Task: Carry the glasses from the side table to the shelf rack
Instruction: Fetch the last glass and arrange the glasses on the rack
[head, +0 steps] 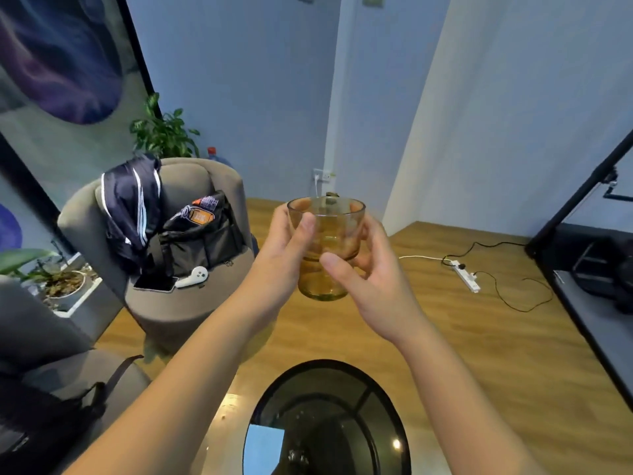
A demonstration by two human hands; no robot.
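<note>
While held upright in the air above the wood floor (342, 334), one amber glass (325, 246) appears empty. Left hand (286, 250) and right hand (371, 279) both grip it, fingers curled around its sides. One round glass-topped side table (329, 419) sits below.

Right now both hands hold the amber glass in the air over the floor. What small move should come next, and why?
Probably keep both hands on the amber glass, upright, and turn toward the shelf rack, which is not in view. The left hand and right hand wrap it from both sides, and it hangs clear beyond the round glass side table, so lifting looks done. The power strip and cables lie on the floor to the right; step around them.
</note>
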